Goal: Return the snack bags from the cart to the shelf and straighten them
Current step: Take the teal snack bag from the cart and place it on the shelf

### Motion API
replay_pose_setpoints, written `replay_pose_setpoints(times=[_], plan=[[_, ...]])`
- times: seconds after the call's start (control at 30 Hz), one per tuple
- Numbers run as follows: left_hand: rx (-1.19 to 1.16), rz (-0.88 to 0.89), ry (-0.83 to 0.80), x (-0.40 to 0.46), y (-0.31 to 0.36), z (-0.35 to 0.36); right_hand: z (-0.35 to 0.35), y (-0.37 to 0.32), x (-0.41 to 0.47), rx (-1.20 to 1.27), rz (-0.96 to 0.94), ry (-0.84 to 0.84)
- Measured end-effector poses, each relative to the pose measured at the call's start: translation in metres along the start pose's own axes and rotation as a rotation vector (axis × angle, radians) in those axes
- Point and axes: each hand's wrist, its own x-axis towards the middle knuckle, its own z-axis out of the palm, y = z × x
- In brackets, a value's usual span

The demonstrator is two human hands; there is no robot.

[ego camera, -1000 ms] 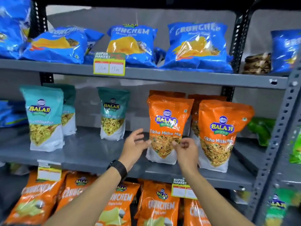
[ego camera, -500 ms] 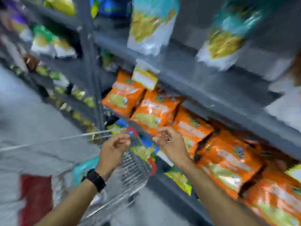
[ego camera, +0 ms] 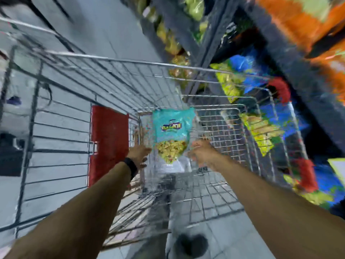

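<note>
One teal snack bag (ego camera: 172, 134) lies in the wire cart (ego camera: 214, 101), not yet shelved. The left hand (ego camera: 139, 155) and right hand (ego camera: 200, 153) reach open, flanking it; no grip yet.

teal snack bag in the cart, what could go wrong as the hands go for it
1. Neither the left hand nor the right hand clearly grips the teal snack bag yet; a loose pinch could drop it.
2. The wire cart walls sit close, so the bag might snag.
3. Squeezing could crush the snacks.
</note>
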Motion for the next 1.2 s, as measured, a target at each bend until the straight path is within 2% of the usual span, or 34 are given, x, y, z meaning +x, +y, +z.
replay_pose_setpoints(times=[0.13, 0.27, 0.33, 0.53, 0.67, 0.77, 0.9, 1.1, 1.2], plan=[[-0.017, -0.025, -0.096, 0.051, -0.018, 0.01, 0.017, 0.011, 0.055, 0.064, 0.043, 0.035], [-0.023, -0.006, -0.194, 0.074, -0.02, 0.017, 0.026, 0.012, 0.07, 0.121, 0.174, -0.029], [-0.002, -0.011, -0.226, 0.08, -0.022, 0.017, 0.029, 0.011, 0.076, 0.118, 0.193, -0.01], [0.007, -0.011, -0.24, 0.074, -0.019, 0.027, 0.043, 0.009, 0.089, 0.184, 0.219, 0.094], [0.079, 0.013, -0.217, 0.048, -0.016, 0.024, 0.044, 0.006, 0.065, 0.194, 0.185, 0.073], [0.141, 0.054, -0.243, 0.014, -0.01, 0.019, 0.039, -0.002, 0.027, 0.174, 0.158, 0.057], [0.127, 0.137, -0.243, -0.063, 0.012, 0.012, 0.018, -0.022, -0.059, 0.258, -0.002, 0.066], [0.147, 0.547, -0.243, -0.246, 0.047, 0.027, -0.036, -0.038, -0.221, 0.407, -0.317, 0.178], [0.157, 0.769, -0.312, -0.337, 0.063, 0.046, -0.073, -0.045, -0.31, 0.476, -0.498, 0.243]])
